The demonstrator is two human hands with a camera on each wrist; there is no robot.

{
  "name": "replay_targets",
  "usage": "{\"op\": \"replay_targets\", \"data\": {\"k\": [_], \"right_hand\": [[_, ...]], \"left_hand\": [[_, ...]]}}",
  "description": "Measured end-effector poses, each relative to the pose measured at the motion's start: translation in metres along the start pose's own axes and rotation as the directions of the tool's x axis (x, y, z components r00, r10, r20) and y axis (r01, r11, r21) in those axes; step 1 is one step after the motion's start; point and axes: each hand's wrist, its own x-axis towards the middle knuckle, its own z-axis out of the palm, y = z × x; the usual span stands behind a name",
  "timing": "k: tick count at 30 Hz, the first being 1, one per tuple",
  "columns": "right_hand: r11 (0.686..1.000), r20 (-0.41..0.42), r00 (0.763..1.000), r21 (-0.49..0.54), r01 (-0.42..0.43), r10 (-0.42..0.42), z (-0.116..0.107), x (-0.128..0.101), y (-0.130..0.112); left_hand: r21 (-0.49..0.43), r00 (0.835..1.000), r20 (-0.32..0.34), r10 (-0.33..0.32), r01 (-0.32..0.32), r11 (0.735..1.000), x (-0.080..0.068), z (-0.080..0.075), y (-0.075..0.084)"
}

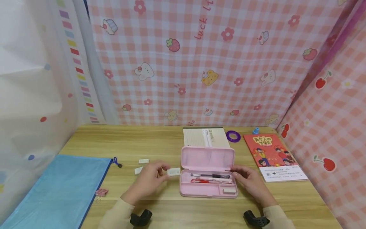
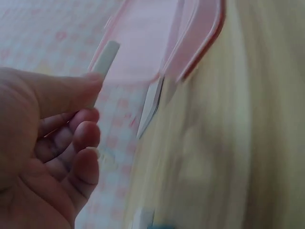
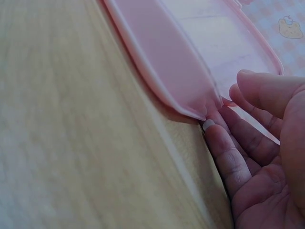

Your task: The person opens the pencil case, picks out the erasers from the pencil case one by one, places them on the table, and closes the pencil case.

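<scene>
My left hand pinches a white eraser between thumb and fingertips, just left of the pink pencil case. The left wrist view shows this eraser edge-on, with the other fingers loosely bent below. The case lies with its lid raised. Inside are a black pen, a red pen, a pale pen between them and a small eraser in the lower right compartment. My right hand rests against the case's right end; its fingertips touch the corner by the hinge, thumb apart.
Two more white erasers lie left of my left hand. Farther left are a blue zip pouch and a pink binder clip. Behind the case sit a notebook and purple tape; a red book lies right.
</scene>
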Motion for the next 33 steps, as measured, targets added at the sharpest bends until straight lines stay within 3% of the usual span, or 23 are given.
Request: {"op": "replay_targets", "data": {"k": [8,17,24,33], "right_hand": [[0.999,0.003,1.000,-0.035,-0.017,0.017,-0.001,-0.001,-0.002],[0.999,0.011,0.999,-0.028,-0.040,0.040,-0.001,-0.001,-0.003],[0.998,0.013,0.999,-0.044,-0.047,0.047,-0.002,-0.001,-0.002],[0.998,0.018,0.999,-0.046,-0.049,0.050,-0.002,-0.001,-0.005]], "left_hand": [[0.036,0.993,0.076,-0.087,0.085,0.996,-0.002,-0.022,-0.024],[0.036,0.978,0.199,-0.068,0.062,0.997,-0.008,-0.030,-0.039],[0.119,0.974,0.210,-0.085,0.061,0.991,-0.008,-0.026,-0.043],[0.136,0.972,0.214,-0.098,0.070,0.988,-0.008,-0.027,-0.044]]}}
